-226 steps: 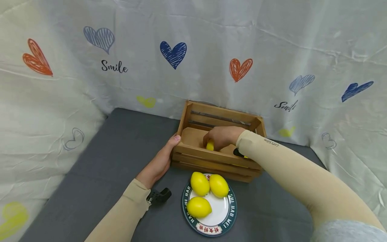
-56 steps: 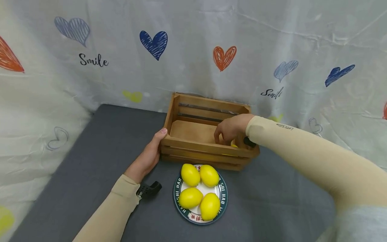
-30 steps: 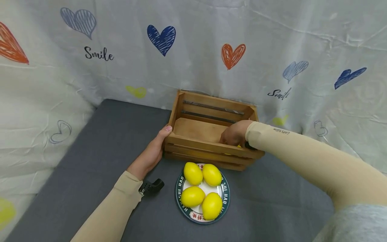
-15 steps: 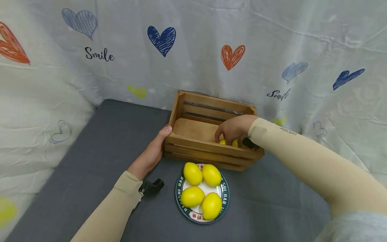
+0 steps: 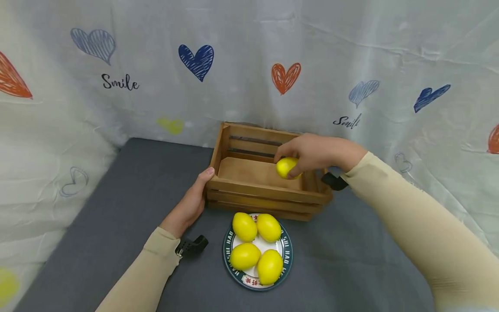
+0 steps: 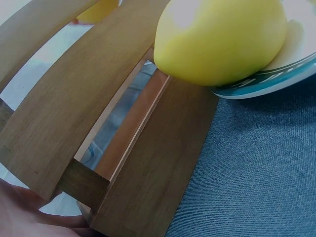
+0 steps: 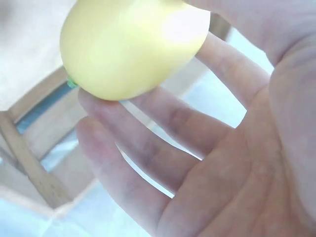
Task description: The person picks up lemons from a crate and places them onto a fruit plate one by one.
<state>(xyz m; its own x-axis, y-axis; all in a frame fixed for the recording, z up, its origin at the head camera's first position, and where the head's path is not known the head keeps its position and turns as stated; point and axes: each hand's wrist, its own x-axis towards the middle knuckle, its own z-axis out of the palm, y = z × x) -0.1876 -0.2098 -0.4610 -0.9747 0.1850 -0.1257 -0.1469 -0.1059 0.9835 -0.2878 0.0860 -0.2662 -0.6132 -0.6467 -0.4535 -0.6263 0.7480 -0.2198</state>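
Note:
My right hand (image 5: 317,151) pinches a yellow lemon (image 5: 285,167) between thumb and fingers, up over the right part of the slatted wooden crate (image 5: 265,190). In the right wrist view the lemon (image 7: 133,44) shows a small green tip, with fingers curved beneath it. At the crate's left end, my left hand (image 5: 189,206) grips the side, thumb on the top edge and fingers hidden behind. Several lemons (image 5: 269,266) lie on a round white plate (image 5: 288,255) with a dark green rim, in front of the crate. One lemon (image 6: 217,39) looms close in the left wrist view.
Grey cloth covers the table (image 5: 156,173). A pale curtain (image 5: 241,86) printed with hearts hangs right behind the crate. Black straps with small mounts (image 5: 192,245) sit on both wrists.
Over the last second my right hand has risen from inside the crate, bringing a lemon up. Since the oldest frame, the plate has gained one lemon. My left hand keeps its hold on the crate.

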